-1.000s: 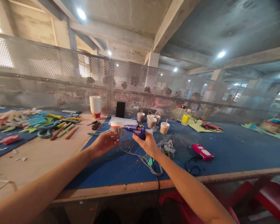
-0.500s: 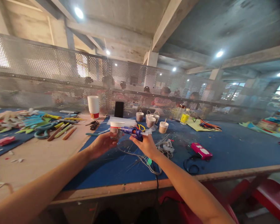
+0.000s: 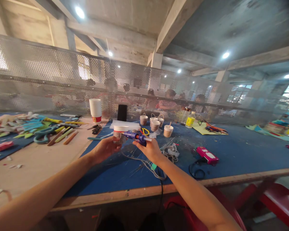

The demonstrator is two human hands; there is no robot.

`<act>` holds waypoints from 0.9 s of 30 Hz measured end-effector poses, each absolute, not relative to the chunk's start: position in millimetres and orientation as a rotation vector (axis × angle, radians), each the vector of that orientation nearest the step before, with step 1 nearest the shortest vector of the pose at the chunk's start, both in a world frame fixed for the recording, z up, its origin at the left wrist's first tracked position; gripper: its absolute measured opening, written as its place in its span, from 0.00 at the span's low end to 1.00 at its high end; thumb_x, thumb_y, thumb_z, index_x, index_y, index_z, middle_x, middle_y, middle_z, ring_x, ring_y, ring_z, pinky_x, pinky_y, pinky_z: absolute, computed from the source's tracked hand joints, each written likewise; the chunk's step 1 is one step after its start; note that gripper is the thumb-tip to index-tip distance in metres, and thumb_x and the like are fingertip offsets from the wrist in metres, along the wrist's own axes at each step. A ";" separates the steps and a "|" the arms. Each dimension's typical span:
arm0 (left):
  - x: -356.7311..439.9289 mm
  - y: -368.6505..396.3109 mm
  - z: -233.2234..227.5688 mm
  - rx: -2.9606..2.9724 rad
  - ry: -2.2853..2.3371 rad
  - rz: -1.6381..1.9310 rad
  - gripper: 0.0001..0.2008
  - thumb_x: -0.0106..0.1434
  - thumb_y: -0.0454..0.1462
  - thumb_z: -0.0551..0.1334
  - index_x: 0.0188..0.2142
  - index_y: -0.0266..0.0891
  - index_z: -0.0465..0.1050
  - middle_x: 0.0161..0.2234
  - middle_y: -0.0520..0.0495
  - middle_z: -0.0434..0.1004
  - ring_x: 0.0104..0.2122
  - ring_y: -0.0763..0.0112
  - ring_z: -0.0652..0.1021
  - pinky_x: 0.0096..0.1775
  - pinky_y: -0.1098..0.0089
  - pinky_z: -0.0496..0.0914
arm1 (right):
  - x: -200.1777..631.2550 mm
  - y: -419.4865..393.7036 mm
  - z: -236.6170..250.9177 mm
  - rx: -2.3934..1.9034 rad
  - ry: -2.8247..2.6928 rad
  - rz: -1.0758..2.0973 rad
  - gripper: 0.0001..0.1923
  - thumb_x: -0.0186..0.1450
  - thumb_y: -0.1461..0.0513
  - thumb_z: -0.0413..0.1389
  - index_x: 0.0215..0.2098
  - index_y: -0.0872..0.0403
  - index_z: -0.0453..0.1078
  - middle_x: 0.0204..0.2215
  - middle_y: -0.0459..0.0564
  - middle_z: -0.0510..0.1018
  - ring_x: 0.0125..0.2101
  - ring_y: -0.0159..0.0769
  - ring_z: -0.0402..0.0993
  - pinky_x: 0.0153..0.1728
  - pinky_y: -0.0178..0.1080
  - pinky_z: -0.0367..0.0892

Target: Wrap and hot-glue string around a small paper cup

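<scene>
My left hand [image 3: 107,148] is closed around a paper cup [image 3: 120,129] with a white rim and a red band, its lower part wrapped in something greyish-brown. In my right hand [image 3: 151,148] is a purple glue gun [image 3: 135,136], a clear glue stick poking out of its back end. The gun's nozzle points left and meets the side of the cup, or comes very close; I cannot tell which. A grey twisted cord [image 3: 172,151] lies in a tangle on the blue mat [image 3: 103,179] beyond my right wrist.
Small wrapped cups [image 3: 155,124] with handles stand behind my hands. A stack of paper cups [image 3: 95,109] and a black phone [image 3: 122,112] are farther back. Scissors [image 3: 42,134] and tools lie left. At right are a pink box [image 3: 207,155] and a yellow-labelled bottle [image 3: 190,120].
The view has shifted very slightly. Both hands keep hold of the cup and the glue gun in nearly the same place.
</scene>
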State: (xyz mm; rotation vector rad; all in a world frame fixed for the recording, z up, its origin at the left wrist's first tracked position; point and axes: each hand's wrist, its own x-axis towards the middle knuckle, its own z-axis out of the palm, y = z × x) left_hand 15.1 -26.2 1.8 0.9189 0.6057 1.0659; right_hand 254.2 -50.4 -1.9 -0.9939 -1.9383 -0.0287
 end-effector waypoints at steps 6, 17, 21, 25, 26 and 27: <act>16.0 -27.1 3.0 0.919 0.626 1.065 0.08 0.57 0.27 0.63 0.36 0.32 0.79 0.28 0.44 0.78 0.23 0.72 0.74 0.26 0.73 0.73 | 254.4 -50.8 -2.0 -1.029 -1.960 -0.100 0.19 0.69 0.47 0.57 0.44 0.53 0.76 0.31 0.51 0.84 0.30 0.40 0.81 0.31 0.35 0.68; 17.7 -30.2 6.3 0.907 0.618 1.077 0.08 0.56 0.27 0.63 0.36 0.31 0.79 0.29 0.43 0.79 0.23 0.72 0.74 0.26 0.73 0.73 | 255.8 -53.4 -1.7 -1.046 -1.978 -0.109 0.19 0.70 0.49 0.57 0.46 0.54 0.75 0.35 0.52 0.84 0.33 0.41 0.82 0.34 0.35 0.69; 18.0 -31.1 7.5 0.904 0.607 1.075 0.07 0.56 0.27 0.64 0.35 0.31 0.79 0.27 0.42 0.78 0.22 0.71 0.74 0.25 0.72 0.73 | 256.1 -53.5 -2.1 -1.056 -1.976 -0.101 0.19 0.70 0.48 0.56 0.46 0.53 0.75 0.35 0.52 0.85 0.34 0.41 0.82 0.33 0.35 0.68; 16.5 -29.8 6.0 0.909 0.586 1.071 0.08 0.57 0.27 0.63 0.37 0.31 0.79 0.28 0.42 0.78 0.21 0.71 0.74 0.25 0.73 0.73 | 256.6 -54.2 -1.7 -1.062 -1.973 -0.099 0.19 0.70 0.48 0.56 0.47 0.53 0.74 0.34 0.52 0.85 0.33 0.41 0.82 0.33 0.35 0.68; 16.2 -29.5 5.6 0.911 0.580 1.070 0.08 0.57 0.27 0.63 0.37 0.31 0.79 0.28 0.42 0.79 0.22 0.71 0.74 0.25 0.73 0.73 | 256.7 -54.3 -1.6 -1.061 -1.974 -0.104 0.19 0.70 0.48 0.56 0.47 0.53 0.74 0.34 0.52 0.85 0.33 0.41 0.82 0.33 0.35 0.67; 16.0 -29.2 5.3 0.913 0.577 1.068 0.08 0.57 0.27 0.63 0.37 0.31 0.79 0.29 0.42 0.79 0.22 0.71 0.74 0.25 0.73 0.73 | 256.9 -54.4 -1.5 -1.059 -1.974 -0.111 0.19 0.70 0.48 0.56 0.47 0.53 0.74 0.34 0.52 0.84 0.33 0.41 0.82 0.32 0.35 0.67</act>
